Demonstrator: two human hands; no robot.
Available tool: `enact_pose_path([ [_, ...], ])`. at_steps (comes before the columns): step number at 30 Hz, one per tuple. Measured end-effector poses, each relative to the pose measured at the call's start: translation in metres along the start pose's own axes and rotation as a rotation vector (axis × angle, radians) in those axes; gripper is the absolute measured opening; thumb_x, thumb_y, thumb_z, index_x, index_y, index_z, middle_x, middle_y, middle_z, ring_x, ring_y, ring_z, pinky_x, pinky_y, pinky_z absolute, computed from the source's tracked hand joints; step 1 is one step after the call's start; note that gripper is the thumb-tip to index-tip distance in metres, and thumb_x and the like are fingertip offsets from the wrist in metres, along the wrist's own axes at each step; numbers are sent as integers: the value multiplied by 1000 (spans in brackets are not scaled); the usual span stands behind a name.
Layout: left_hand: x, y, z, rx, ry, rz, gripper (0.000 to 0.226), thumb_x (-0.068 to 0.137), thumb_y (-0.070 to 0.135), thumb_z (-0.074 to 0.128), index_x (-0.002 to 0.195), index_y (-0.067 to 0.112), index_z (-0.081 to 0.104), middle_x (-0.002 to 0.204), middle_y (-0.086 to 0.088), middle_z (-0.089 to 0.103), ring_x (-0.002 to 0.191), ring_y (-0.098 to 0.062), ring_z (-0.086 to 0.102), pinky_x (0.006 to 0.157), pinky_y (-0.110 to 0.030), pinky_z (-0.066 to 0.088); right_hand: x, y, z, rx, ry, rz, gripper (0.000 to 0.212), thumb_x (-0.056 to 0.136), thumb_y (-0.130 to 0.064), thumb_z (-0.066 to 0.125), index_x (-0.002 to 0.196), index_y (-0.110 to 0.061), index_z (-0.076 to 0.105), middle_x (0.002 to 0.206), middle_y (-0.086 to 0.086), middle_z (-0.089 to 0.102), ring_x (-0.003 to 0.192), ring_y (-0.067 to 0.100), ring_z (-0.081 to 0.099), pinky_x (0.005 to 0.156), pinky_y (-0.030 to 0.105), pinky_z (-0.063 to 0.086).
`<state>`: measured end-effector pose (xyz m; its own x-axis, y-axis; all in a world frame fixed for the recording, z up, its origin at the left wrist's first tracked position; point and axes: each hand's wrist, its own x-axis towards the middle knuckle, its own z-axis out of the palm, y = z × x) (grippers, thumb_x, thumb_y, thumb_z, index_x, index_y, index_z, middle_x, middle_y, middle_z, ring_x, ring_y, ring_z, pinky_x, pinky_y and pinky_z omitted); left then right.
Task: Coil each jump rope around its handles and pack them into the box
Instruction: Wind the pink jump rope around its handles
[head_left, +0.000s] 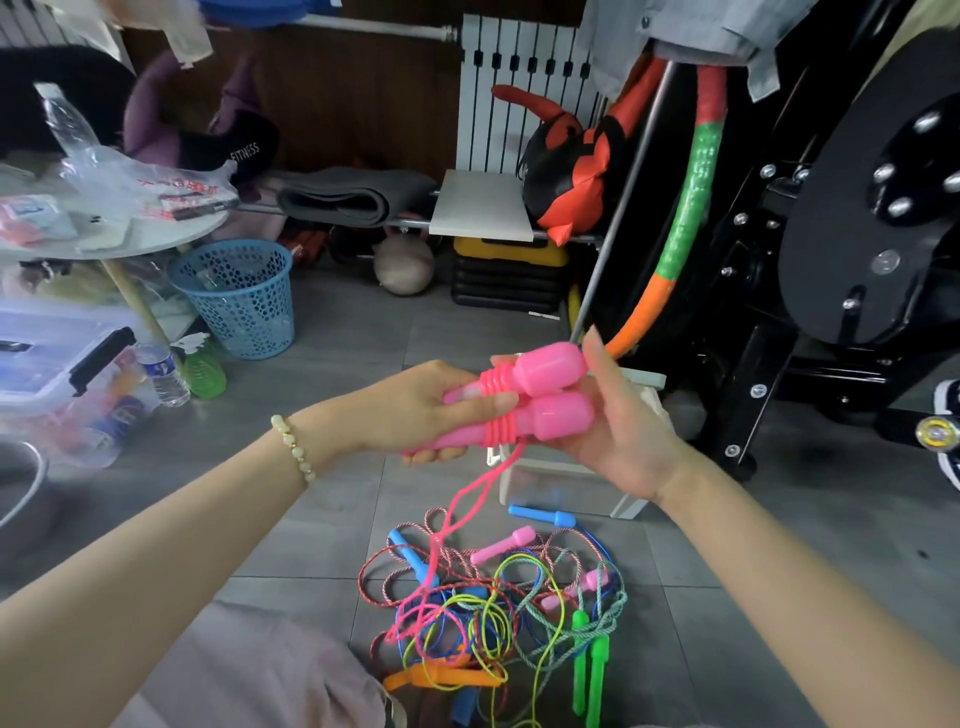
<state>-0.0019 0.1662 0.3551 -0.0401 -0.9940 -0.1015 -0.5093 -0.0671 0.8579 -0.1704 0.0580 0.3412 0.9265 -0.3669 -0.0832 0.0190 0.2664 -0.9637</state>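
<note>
My left hand (415, 410) grips two pink jump-rope handles (550, 395) side by side, thumb pressed on several turns of pink cord (498, 410) wound around them. My right hand (618, 426) cups the fat ends of the handles from the right, fingers mostly straight. The loose pink cord (467, 499) hangs down into a tangled pile of jump ropes (498, 608) on the floor, with blue, pink, green and orange handles. A clear box (566, 488) stands on the floor just beyond the pile, partly hidden by my right wrist.
A blue mesh basket (239, 296), a water bottle (163, 371) and a lidded plastic bin (62, 364) stand at the left under a round white table (156, 234). Black exercise machinery (831, 260) and a coloured hoop (685, 208) fill the right. Grey tiled floor lies around the pile.
</note>
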Motion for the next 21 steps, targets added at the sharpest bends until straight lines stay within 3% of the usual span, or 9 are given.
enact_pose_path([
  [3, 1, -7, 5, -43, 4, -9, 45, 79, 53, 46, 72, 9, 56, 46, 2, 53, 31, -10, 41, 34, -18, 34, 2, 17, -3, -23, 58, -63, 69, 55, -63, 78, 105, -17, 67, 101, 1, 70, 93, 16, 65, 82, 29, 54],
  [5, 3, -12, 5, -97, 73, -33, 46, 79, 54, 44, 69, 11, 54, 45, 1, 53, 30, -10, 41, 34, -16, 32, 0, 26, -2, -61, 82, -84, 56, 54, -53, 84, 95, -18, 67, 82, -1, 64, 75, 11, 58, 72, 24, 50],
  [8, 9, -22, -6, -132, 232, -110, 48, 80, 59, 41, 69, 14, 53, 46, 2, 52, 31, -9, 41, 33, -16, 32, -5, 40, 6, -406, 194, -49, 17, 80, -35, 71, 95, -30, 70, 78, 11, 52, 74, 19, 44, 63, 25, 40],
  [11, 17, -33, -12, -86, 291, -177, 46, 90, 54, 44, 68, 15, 54, 48, 0, 52, 32, -11, 42, 32, -19, 34, -4, 51, 12, -688, 350, -103, 18, 95, -28, 51, 96, -36, 68, 85, 35, 54, 68, 32, 45, 61, 37, 39],
  [15, 26, -42, -5, -77, 300, -243, 49, 91, 56, 45, 72, 12, 56, 49, 0, 52, 33, -11, 42, 34, -18, 35, 2, 45, 14, -980, 403, -123, 22, 94, -23, 51, 115, -16, 54, 81, 19, 63, 70, 29, 55, 67, 40, 43],
  [18, 28, -47, -2, -61, 261, -278, 54, 91, 56, 44, 78, 6, 59, 54, -5, 52, 34, -12, 42, 35, -18, 35, 3, 34, 14, -1270, 389, -114, 15, 92, -22, 52, 106, -18, 56, 82, 5, 66, 79, 26, 59, 69, 37, 43],
  [21, 25, -49, 1, -43, 210, -294, 54, 92, 55, 44, 80, 5, 60, 54, -5, 51, 34, -12, 42, 36, -17, 34, 3, 20, 14, -1424, 299, -105, 9, 90, -25, 57, 94, -18, 62, 68, -6, 57, 71, 20, 51, 61, 30, 32],
])
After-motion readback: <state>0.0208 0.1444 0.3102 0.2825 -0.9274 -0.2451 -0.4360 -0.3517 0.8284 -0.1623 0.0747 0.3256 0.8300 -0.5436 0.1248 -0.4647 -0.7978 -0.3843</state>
